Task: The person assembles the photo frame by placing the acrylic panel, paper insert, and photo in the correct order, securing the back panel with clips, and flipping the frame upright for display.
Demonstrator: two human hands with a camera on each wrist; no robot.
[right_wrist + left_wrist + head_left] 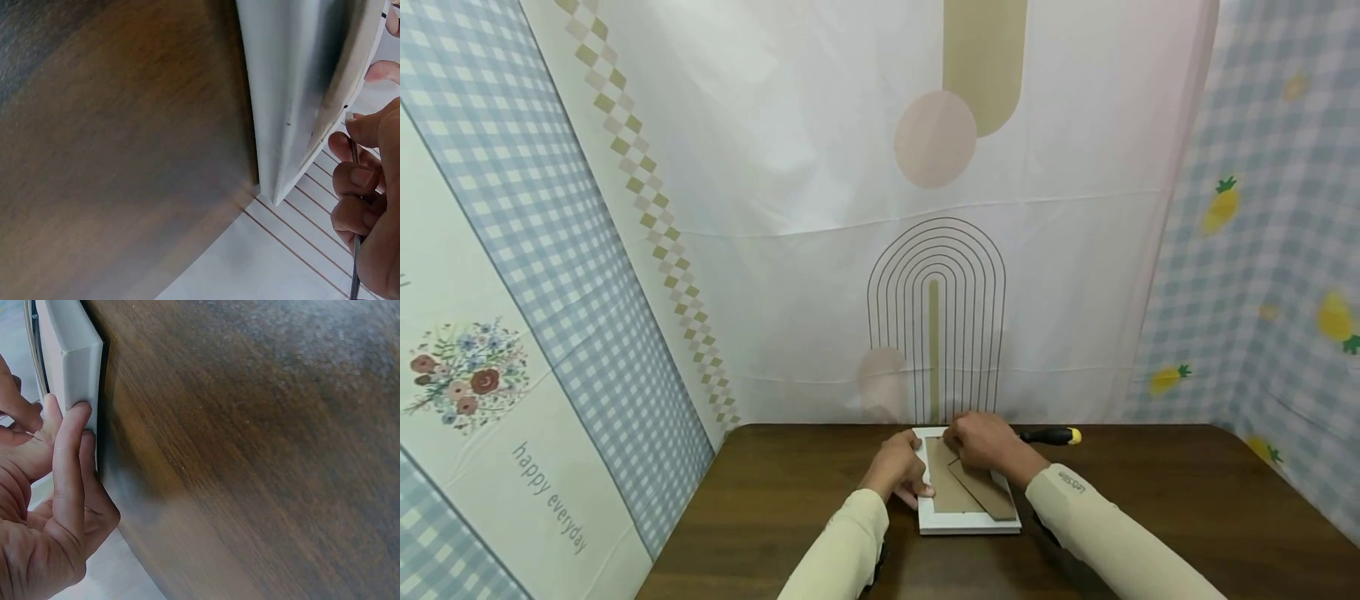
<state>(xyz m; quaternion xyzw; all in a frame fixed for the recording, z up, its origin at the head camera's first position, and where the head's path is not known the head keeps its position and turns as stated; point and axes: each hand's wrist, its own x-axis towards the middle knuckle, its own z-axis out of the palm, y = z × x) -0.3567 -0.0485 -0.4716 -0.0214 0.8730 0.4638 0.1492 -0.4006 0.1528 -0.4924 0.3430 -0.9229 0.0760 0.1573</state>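
A white picture frame (970,524) lies face down on the table, its brown backing board (946,497) and fold-out stand (992,497) facing up. My left hand (897,468) grips the frame's left side, with fingers against the outer edge (80,381) and the thumb over the top. Above the far part of the backing, my right hand (987,442) holds a screwdriver (1052,436), whose black and yellow handle sticks out to the right. In the right wrist view, fingers curl round its thin metal shaft (355,269), the tip close to a small dark tab (345,107) at the backing's edge.
The dark wooden table (775,508) extends to both sides of the frame. A white patterned cloth (805,317) hangs right behind its far edge. Checked cloths hang at the left (550,167) and right (1210,317).
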